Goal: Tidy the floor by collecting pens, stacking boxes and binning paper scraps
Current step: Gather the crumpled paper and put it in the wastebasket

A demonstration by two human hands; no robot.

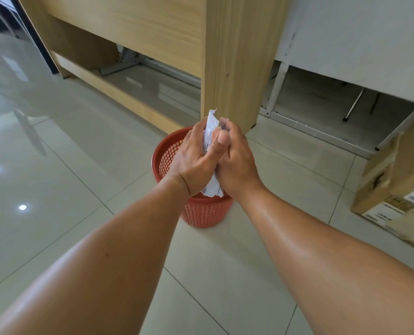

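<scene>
Both my hands press together around a bundle of white paper scraps [210, 126], right above a red mesh waste basket [201, 211]. My left hand [194, 160] covers the left side of the bundle. My right hand [237, 160] covers the right side. Paper sticks out above the fingers and below the palms, over the basket's opening. The basket stands on the tiled floor in front of a wooden desk leg [237, 64]. What lies inside the basket is hidden by my hands.
A wooden desk [128, 32] runs along the back left. A grey metal cabinet [358, 44] stands at the back right. Cardboard boxes [394, 180] sit on the floor at the right edge. Glossy floor tiles [56, 165] spread to the left.
</scene>
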